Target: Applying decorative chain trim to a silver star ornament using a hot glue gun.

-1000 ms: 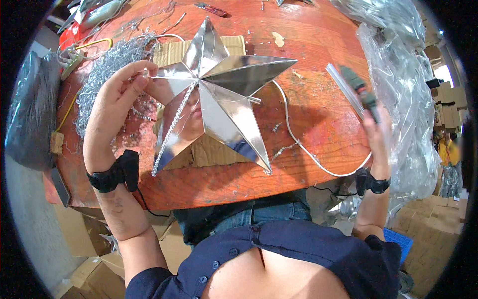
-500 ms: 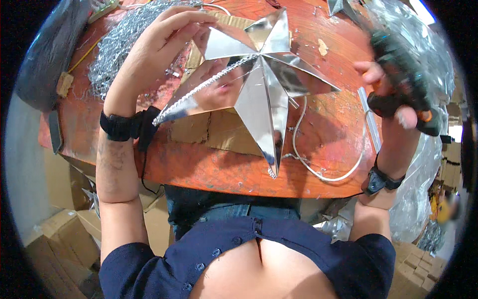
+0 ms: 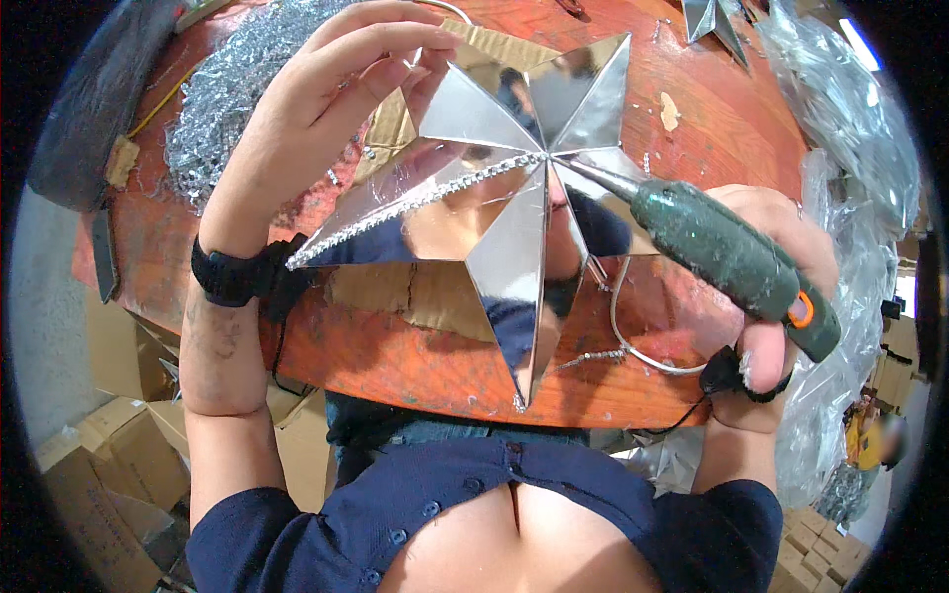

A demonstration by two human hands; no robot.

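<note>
A mirror-like silver star [image 3: 507, 252] with raised folded points is tilted above the table in front of me. My left hand [image 3: 341, 89] is closed on its upper left point. A line of silver bead-like trim [image 3: 425, 203] runs along one ridge, from the left tip to the centre. In my right hand [image 3: 781, 227] is a dark green glue gun [image 3: 717, 247], gripped with the fingers wrapped round it. Its metal nozzle reaches the star's centre, beside the end of the trim; whether it touches is hard to tell.
Beneath the star, flat cardboard [image 3: 425, 296] lies on the red-orange table [image 3: 474, 381]. A heap of silver trim [image 3: 232, 119] sits at back left. Clear plastic wrapping [image 3: 830, 128] covers the right edge. A white cord [image 3: 652, 364] loops at the right, and another silver star [image 3: 717, 25] lies far right.
The glue gun has swung in from the right, bringing its nozzle to the star's centre. The star has shifted slightly right and nearer to me, still held by my left hand.
</note>
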